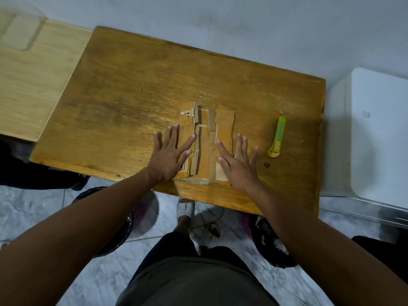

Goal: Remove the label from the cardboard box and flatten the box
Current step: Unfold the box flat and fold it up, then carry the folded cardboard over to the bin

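Observation:
The brown cardboard box (205, 149) lies spread flat on the wooden table (123, 102), near its front edge, with flaps folded out and strips of clear tape across it. My left hand (170, 153) rests palm down on the box's left side, fingers spread. On the right side of the box my right hand (238, 162) lies palm down, fingers apart. Neither hand holds anything. I cannot make out a label on the cardboard.
A green utility knife (277, 138) lies on the table to the right of the box. A lighter wooden surface (33, 80) adjoins the table on the left, a white appliance (375, 133) on the right. Bins with black liners (119, 228) stand on the floor below.

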